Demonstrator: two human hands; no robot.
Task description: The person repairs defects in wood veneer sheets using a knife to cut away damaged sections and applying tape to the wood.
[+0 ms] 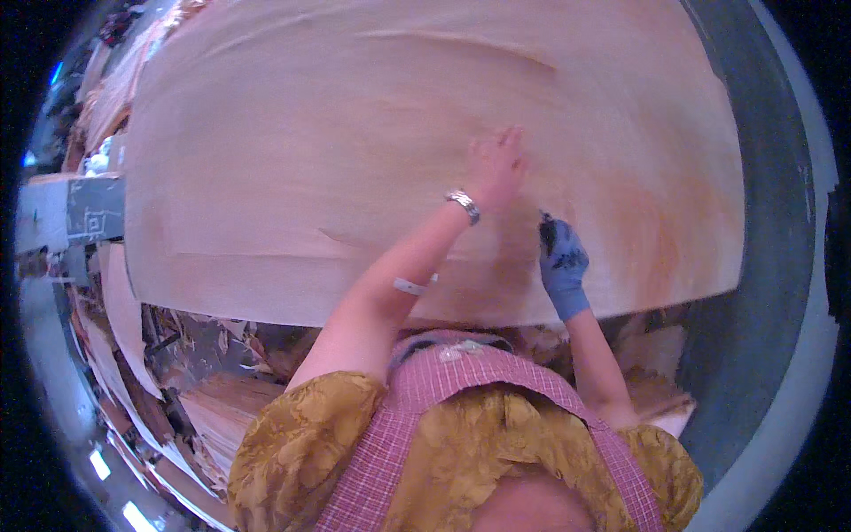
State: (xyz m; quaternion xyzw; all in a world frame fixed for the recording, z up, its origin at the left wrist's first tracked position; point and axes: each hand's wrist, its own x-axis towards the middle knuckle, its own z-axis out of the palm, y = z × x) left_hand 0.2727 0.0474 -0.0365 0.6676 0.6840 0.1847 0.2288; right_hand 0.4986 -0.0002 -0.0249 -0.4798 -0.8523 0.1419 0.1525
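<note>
A broad, pale pinkish-tan sheet of wood veneer spreads out before me, with long ripples and a split-like line in its surface. My left hand is bare, with a metal band on the wrist, and lies over the middle of the sheet with fingers stretched out. To its right and nearer to me is my right hand, in a blue glove with black patches. Its fingers are closed, and a small dark tip pokes out beyond them above the veneer. What that tip belongs to is hidden in the glove.
Torn veneer scraps lie below the sheet's near edge, beside stacked veneer. At the left stands a grey block-like piece with markings. A dark green-grey floor strip runs along the right.
</note>
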